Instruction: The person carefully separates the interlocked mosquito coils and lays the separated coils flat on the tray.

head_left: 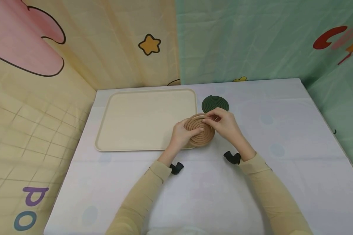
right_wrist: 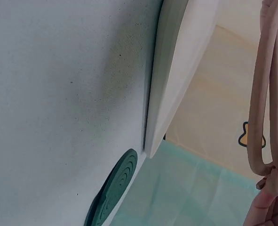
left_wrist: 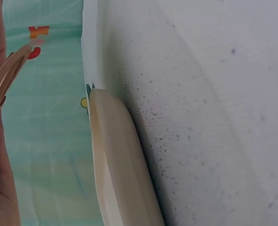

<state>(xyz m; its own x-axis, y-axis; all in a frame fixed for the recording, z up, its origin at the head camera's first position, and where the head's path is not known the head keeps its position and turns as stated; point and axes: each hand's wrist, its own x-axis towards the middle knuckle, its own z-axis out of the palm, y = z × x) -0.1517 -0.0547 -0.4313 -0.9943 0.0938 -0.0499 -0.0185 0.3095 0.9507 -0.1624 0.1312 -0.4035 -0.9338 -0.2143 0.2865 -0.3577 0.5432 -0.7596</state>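
A tan spiral mosquito coil (head_left: pixel 200 139) is held up over the tray's near right corner. My left hand (head_left: pixel 180 134) grips its left side, thumb lying across the face. At the upper right edge my right hand (head_left: pixel 225 124) pinches a strand of it between thumb and fingers. Seen from the right wrist, the coil's loops (right_wrist: pixel 260 108) stand apart from each other; whether this is one coil or two nested ones I cannot tell. Just beyond the right hand, a dark green mosquito coil (head_left: pixel 215 101) lies flat on the table, partly hidden by that hand.
A cream rectangular tray (head_left: pixel 141 120) with a low raised rim occupies the left and middle of the table. The white-clothed table (head_left: pixel 294 137) ends at printed curtains (head_left: pixel 241 39) behind and at both sides. Black devices (head_left: pixel 232 158) are worn at both wrists.
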